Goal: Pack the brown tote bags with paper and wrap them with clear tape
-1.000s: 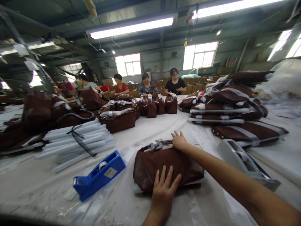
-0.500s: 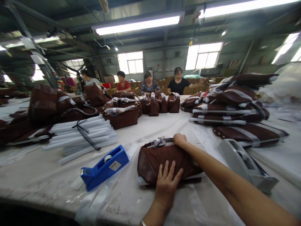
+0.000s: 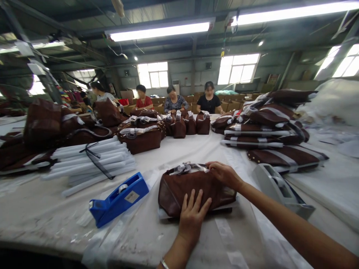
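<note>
A brown bag (image 3: 179,186) with plastic-wrapped handles lies on its side on the white table (image 3: 50,216) in front of me. My left hand (image 3: 193,216) rests flat on the bag's near side, fingers spread. Over the bag's top right edge, beside the wrapped handles (image 3: 187,168), my right hand (image 3: 224,173) curls its fingers round the edge of the bag.
A blue tape dispenser (image 3: 119,199) sits left of the bag, a grey one (image 3: 277,186) to its right. A bundle of white rolled sheets (image 3: 92,164) lies at left. Brown bags are stacked left, centre and right (image 3: 269,127). Several people sit at the far end.
My right hand went from open fingers on the bag's top to curled round its top right edge. The left hand stayed flat on the bag.
</note>
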A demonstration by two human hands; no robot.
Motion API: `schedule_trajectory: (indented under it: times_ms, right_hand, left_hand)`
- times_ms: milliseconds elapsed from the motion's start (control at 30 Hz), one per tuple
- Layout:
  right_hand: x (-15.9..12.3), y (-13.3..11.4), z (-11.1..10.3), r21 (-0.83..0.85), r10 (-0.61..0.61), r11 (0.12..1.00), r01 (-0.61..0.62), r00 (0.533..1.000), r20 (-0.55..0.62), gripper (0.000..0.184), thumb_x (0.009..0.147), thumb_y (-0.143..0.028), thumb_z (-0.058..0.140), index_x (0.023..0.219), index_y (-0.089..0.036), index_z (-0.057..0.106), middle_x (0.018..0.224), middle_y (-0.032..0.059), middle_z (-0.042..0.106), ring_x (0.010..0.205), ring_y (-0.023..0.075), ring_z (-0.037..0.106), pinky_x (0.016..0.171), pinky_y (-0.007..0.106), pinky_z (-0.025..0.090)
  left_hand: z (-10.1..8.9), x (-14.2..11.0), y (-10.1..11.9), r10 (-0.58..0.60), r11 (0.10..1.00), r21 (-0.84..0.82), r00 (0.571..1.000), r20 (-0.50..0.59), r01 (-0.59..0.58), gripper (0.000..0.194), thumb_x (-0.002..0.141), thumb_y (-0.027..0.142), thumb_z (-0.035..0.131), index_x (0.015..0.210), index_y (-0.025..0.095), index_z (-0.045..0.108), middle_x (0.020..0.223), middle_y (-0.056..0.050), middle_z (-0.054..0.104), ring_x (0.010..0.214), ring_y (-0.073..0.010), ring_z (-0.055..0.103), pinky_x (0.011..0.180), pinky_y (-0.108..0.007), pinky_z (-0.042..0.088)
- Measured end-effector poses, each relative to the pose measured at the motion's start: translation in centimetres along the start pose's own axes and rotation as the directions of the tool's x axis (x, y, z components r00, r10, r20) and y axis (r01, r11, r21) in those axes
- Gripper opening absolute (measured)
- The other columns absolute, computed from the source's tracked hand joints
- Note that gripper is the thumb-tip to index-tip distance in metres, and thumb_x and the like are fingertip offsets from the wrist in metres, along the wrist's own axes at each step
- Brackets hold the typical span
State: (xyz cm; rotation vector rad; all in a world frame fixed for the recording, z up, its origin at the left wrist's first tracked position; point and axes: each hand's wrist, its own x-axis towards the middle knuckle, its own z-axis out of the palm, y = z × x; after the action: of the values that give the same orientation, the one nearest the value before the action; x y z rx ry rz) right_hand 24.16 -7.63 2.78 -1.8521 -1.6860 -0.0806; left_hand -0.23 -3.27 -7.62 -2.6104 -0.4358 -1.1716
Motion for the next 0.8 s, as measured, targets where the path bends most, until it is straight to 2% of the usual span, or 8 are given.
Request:
schedule_trajectory:
  times_ms: [100,167,233,300,367,500,633,800]
  right_hand:
    - [-1.9,0.3,0.1,0.221,-0.033,0.975,0.021,0.998,0.055,0.045,0.088,-0.029,0.063,0.131,-0.026,0.052,0.106,0.0022,0.072,0.098,0.0198,0.069,0.091,0.034,0.055]
    - [-2.1,0.5,0.4,0.241,-0.058,0.970,0.041,0.996,0.067,0.067,0.083,-0.025,0.067,0.145,-0.026,0.042,0.102,0.0015,0.070,0.094,0.0195,0.068,0.090,0.035,0.055]
    - [-1.5,0.5,0.6,0.209,-0.127,0.972,0.110,0.989,0.074,0.057,0.084,-0.022,0.065,0.139,-0.027,0.054,0.099,0.0023,0.068,0.089,0.0191,0.067,0.087,0.034,0.055]
    - [-0.8,0.5,0.6,0.195,-0.210,0.962,0.191,0.974,0.083,0.031,0.085,-0.020,0.063,0.113,-0.027,0.074,0.101,0.0048,0.068,0.089,0.0192,0.068,0.085,0.033,0.056]
    - [-0.7,0.4,0.4,0.216,-0.268,0.945,0.245,0.960,0.084,0.021,0.086,-0.018,0.062,0.096,-0.027,0.079,0.112,0.0065,0.070,0.098,0.0210,0.068,0.089,0.034,0.055]
    - [-3.4,0.4,0.2,0.266,-0.291,0.930,0.254,0.950,0.112,0.036,0.088,-0.012,0.054,0.114,-0.027,0.075,0.122,0.0040,0.071,0.113,0.0210,0.067,0.102,0.035,0.052]
    - [-7.9,0.8,1.3,0.181,-0.362,0.922,0.343,0.928,0.084,0.047,0.092,-0.012,0.051,0.136,-0.027,0.060,0.136,0.0058,0.063,0.131,0.0224,0.054,0.116,0.046,0.038]
    - [-9.9,1.7,2.6,0.095,-0.444,0.894,0.437,0.894,0.065,0.048,0.098,-0.022,0.051,0.146,-0.024,0.048,0.143,0.0098,0.056,0.138,0.0229,0.045,0.117,0.050,0.035]
  left_hand:
    - [-0.1,0.0,0.0,0.001,1.000,-0.001,1.000,0.005,-0.001,0.053,0.095,0.021,0.056,0.144,0.039,0.047,0.153,-0.001,0.045,0.137,-0.0304,0.048,0.105,-0.050,0.049]
    - [0.0,0.0,-0.1,0.007,1.000,0.007,1.000,0.014,-0.008,0.053,0.096,0.022,0.055,0.145,0.039,0.046,0.153,0.000,0.044,0.137,-0.0302,0.048,0.105,-0.050,0.049]
    - [0.0,0.0,-0.1,0.016,1.000,0.014,0.999,0.029,-0.017,0.053,0.096,0.024,0.055,0.146,0.040,0.043,0.154,0.000,0.043,0.138,-0.0300,0.046,0.106,-0.050,0.048]
    - [0.0,-0.1,-0.3,0.024,1.000,0.014,0.999,0.043,-0.025,0.054,0.096,0.025,0.056,0.147,0.039,0.043,0.155,0.000,0.042,0.139,-0.0300,0.045,0.107,-0.050,0.047]
    - [-0.2,0.0,-0.4,0.026,1.000,0.010,0.998,0.060,-0.027,0.055,0.096,0.023,0.056,0.147,0.039,0.043,0.155,0.000,0.041,0.140,-0.0301,0.044,0.108,-0.051,0.046]
    - [-0.4,0.2,-0.6,0.023,1.000,-0.005,0.994,0.111,-0.022,0.057,0.095,0.018,0.054,0.147,0.039,0.042,0.155,0.000,0.041,0.141,-0.0300,0.043,0.109,-0.051,0.045]
    - [-0.5,0.2,-0.9,0.031,0.999,-0.020,0.990,0.137,-0.028,0.059,0.094,0.015,0.054,0.147,0.040,0.043,0.156,0.002,0.040,0.142,-0.0297,0.041,0.110,-0.053,0.044]
    - [-1.1,0.6,-0.6,0.052,0.998,-0.039,0.979,0.196,-0.046,0.058,0.092,0.013,0.055,0.144,0.036,0.047,0.157,-0.001,0.038,0.143,-0.0313,0.038,0.110,-0.056,0.043]
